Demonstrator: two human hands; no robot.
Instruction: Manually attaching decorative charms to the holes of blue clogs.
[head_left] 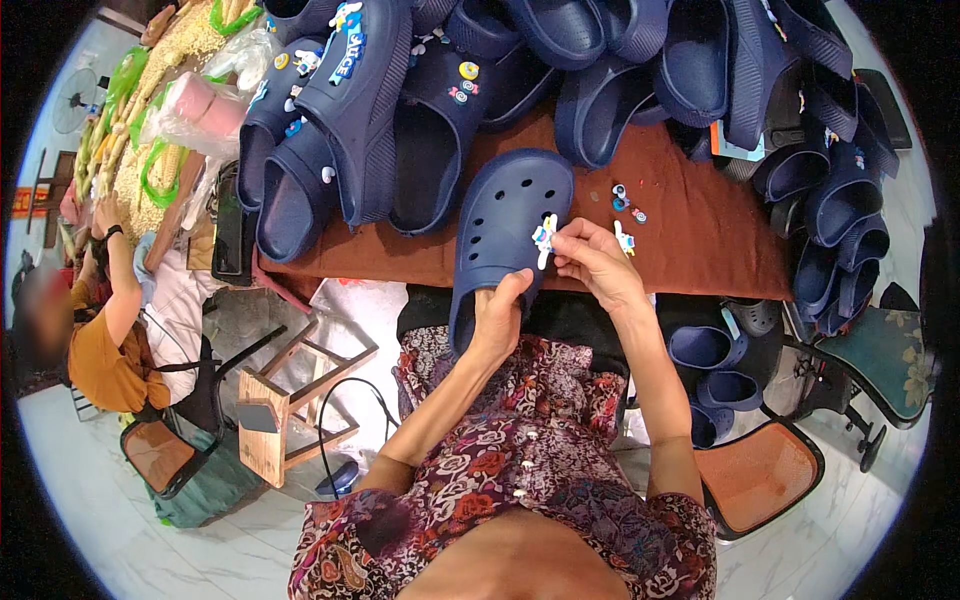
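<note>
My left hand (497, 315) grips the heel end of a navy foam clog (505, 225) that rests on the brown table (690, 240). My right hand (592, 262) pinches a small white, blue and yellow shoe charm (544, 238) and presses it against a hole in the clog's upper. Another small charm (624, 240) lies just right of my right hand. Two or three tiny charms (625, 203) lie on the cloth beyond it.
Several navy clogs (400, 110), some with charms, are piled across the far side and right end (835, 215) of the table. More clogs (715, 360) lie below at right. A person in orange (105, 340) sits at left. A wooden stool (290, 400) and orange chairs (760, 475) stand nearby.
</note>
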